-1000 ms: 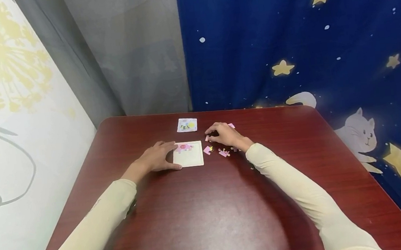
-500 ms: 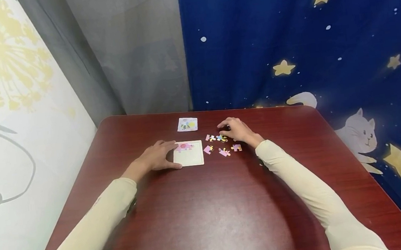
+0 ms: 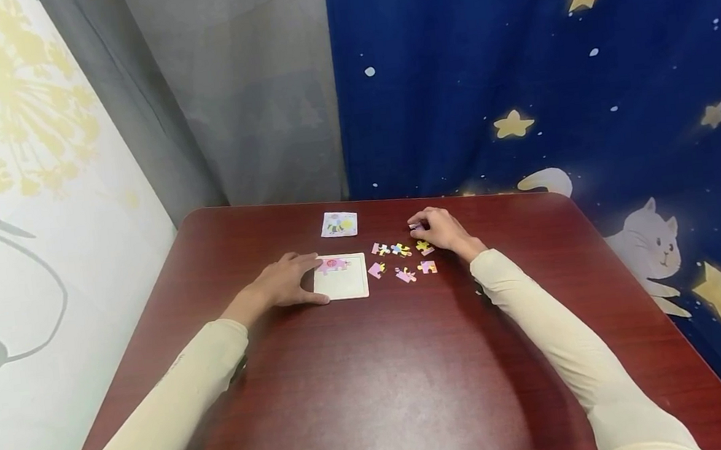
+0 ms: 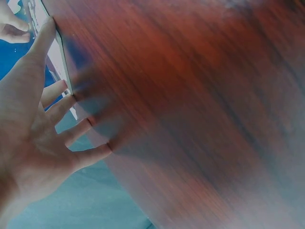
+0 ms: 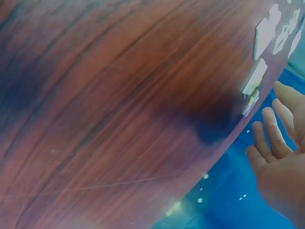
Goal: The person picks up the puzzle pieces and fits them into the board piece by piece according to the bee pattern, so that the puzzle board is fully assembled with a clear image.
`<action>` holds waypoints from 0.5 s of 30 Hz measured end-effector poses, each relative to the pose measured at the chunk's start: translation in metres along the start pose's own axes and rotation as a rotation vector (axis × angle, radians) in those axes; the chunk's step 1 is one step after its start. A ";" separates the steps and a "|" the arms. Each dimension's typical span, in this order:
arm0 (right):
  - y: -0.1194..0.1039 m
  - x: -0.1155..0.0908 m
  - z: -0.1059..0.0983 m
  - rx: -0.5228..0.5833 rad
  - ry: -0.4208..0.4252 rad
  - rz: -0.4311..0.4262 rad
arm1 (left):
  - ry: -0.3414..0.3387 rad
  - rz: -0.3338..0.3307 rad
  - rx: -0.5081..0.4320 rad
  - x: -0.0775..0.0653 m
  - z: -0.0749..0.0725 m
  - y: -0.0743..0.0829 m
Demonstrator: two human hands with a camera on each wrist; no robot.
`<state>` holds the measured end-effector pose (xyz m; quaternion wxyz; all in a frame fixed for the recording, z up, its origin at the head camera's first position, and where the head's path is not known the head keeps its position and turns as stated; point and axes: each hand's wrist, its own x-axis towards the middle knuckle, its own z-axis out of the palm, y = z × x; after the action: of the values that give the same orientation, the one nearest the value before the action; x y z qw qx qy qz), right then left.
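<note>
In the head view my left hand (image 3: pixel 283 281) rests at the left side of a square white puzzle tray (image 3: pixel 347 285). Its thumb and forefinger touch the tray's edge, and the left wrist view shows the fingers spread and mostly straight. Joined pink puzzle pieces (image 3: pixel 334 264) lie along the tray's top. My right hand (image 3: pixel 438 229) hovers over the loose pieces, its fingers loosely bent. A purplish puzzle piece (image 3: pixel 416 226) shows at its fingertips. In the right wrist view no piece is visible between the fingers, and the nearest piece (image 5: pixel 250 103) lies on the table.
Several loose pieces, among them a yellow one (image 3: pixel 424 246) and a blue-yellow one (image 3: pixel 400 249), lie right of the tray. A picture card with a bee (image 3: pixel 339 224) is behind it. Curtains (image 3: pixel 420 101) hang beyond the dark red table (image 3: pixel 363 379).
My right hand has moved rightward and slightly away over the loose pieces, uncovering several of them. The left hand has stayed at the tray.
</note>
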<state>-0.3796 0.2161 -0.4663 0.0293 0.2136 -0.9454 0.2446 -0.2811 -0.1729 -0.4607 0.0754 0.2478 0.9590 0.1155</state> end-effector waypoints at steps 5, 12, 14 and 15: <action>0.007 0.000 0.001 -0.004 0.010 0.056 | 0.005 0.001 0.001 -0.001 0.000 0.001; 0.011 -0.002 -0.001 -0.018 -0.006 0.087 | 0.011 -0.002 -0.001 -0.001 0.000 0.001; 0.012 -0.003 -0.001 -0.007 -0.012 0.092 | 0.010 -0.002 -0.002 -0.001 0.000 0.001; 0.012 -0.004 -0.001 -0.001 -0.014 0.092 | 0.009 -0.003 -0.001 -0.001 0.000 0.001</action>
<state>-0.3816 0.2277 -0.4718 0.0117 0.1715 -0.9545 0.2437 -0.2795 -0.1727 -0.4605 0.0714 0.2458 0.9596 0.1172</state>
